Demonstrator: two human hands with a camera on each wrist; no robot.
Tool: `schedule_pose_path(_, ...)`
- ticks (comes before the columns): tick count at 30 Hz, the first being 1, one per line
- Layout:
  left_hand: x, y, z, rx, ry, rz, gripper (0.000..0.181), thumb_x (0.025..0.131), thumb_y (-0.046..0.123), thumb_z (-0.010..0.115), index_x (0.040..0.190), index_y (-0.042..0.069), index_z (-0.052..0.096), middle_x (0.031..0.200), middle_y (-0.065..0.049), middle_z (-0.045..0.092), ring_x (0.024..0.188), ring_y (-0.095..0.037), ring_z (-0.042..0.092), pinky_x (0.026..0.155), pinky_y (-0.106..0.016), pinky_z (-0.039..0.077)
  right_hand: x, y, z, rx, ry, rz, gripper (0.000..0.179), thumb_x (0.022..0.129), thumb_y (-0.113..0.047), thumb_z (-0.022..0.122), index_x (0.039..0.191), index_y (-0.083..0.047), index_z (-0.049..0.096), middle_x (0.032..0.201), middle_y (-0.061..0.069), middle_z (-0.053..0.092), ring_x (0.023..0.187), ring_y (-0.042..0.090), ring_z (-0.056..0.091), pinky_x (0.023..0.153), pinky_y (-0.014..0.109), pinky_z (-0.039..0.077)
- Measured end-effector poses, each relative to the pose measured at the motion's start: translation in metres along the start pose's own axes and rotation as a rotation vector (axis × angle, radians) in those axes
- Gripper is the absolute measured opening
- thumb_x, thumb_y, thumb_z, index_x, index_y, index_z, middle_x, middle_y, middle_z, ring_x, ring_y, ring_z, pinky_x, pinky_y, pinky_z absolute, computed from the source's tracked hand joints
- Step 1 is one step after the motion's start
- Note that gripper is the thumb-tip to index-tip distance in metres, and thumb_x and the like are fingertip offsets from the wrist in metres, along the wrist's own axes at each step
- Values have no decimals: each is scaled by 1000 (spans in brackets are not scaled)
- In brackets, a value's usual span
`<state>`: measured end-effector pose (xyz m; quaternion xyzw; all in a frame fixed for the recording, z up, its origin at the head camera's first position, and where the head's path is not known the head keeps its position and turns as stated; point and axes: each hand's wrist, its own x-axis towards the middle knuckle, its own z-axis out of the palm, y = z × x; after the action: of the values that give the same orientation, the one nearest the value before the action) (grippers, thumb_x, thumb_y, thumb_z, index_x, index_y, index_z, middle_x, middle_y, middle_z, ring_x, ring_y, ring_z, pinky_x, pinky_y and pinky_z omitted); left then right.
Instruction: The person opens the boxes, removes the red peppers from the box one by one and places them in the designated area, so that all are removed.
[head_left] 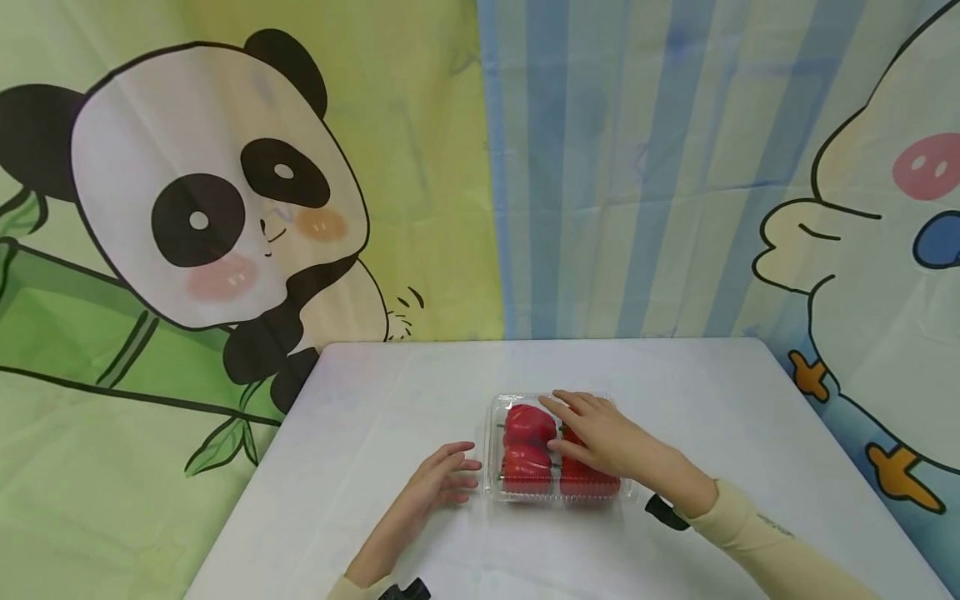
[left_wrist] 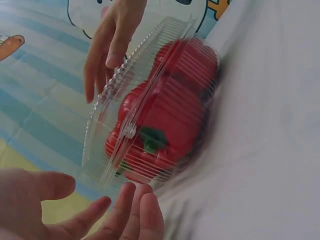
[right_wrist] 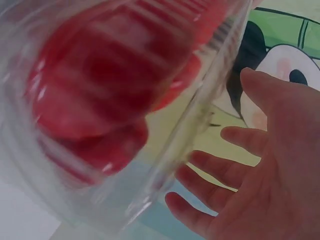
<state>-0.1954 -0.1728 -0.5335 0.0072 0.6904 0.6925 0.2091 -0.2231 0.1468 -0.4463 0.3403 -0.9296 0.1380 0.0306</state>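
Observation:
A clear plastic clamshell box [head_left: 491, 450] with red bell peppers [head_left: 527, 450] inside sits on the white table, its lid down. Green stems show through the plastic in the left wrist view. My left hand [head_left: 442, 479] is just left of the box, fingers spread loosely and pointing at its side, holding nothing. Over the right half of the box is my right hand [head_left: 600, 433], fingers extended and apart, hiding some of the peppers in the head view. In the right wrist view, the fingers [right_wrist: 210, 187] lie close along the lid, curled round nothing.
The white table [head_left: 375, 400] reaches back to a hanging cloth backdrop [head_left: 420, 167] printed with a panda on the left and a pale cartoon figure on the right. Dark wrist straps [head_left: 666, 512] show near both sleeves.

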Motion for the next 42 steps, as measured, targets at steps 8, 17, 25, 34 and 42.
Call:
schedule_pose_path(8,-11,-8,9,-62,-23,-37,49,106,40,47,140,5,50,119,-6,68,98,-17,69,80,-32,57,5,-23,-1,-20,-15,-32,68,96,-43,66,154,-21,38,145,11,53,134,33,51,108,54,43)
schedule_pose_path(17,-18,-11,15,-114,-45,-42,47,104,42,50,132,5,57,116,-6,66,96,-17,69,78,-33,57,13,-49,7,-37,-31,-86,57,95,-43,66,145,-20,51,125,2,59,113,21,60,96,43,54)
schedule_pose_path(25,-22,-14,14,-180,-105,-42,40,104,36,51,128,5,58,112,-4,67,96,-17,70,77,-32,57,19,-73,28,-147,20,-180,52,91,-42,72,136,-18,60,116,2,58,97,16,59,87,31,57)
schedule_pose_path(34,-27,-20,14,-241,-200,-50,34,106,34,48,127,9,58,117,-1,69,102,-17,68,84,-34,56,22,-93,53,-186,83,-239,30,91,-42,73,112,-21,67,96,-3,51,80,7,48,71,16,49)
schedule_pose_path(42,-28,-21,17,-265,-221,-51,29,106,31,48,122,11,61,115,1,70,100,-15,68,83,-32,56,26,-97,63,-220,110,-225,24,88,-42,77,101,-23,70,89,-4,49,72,6,43,62,13,42)
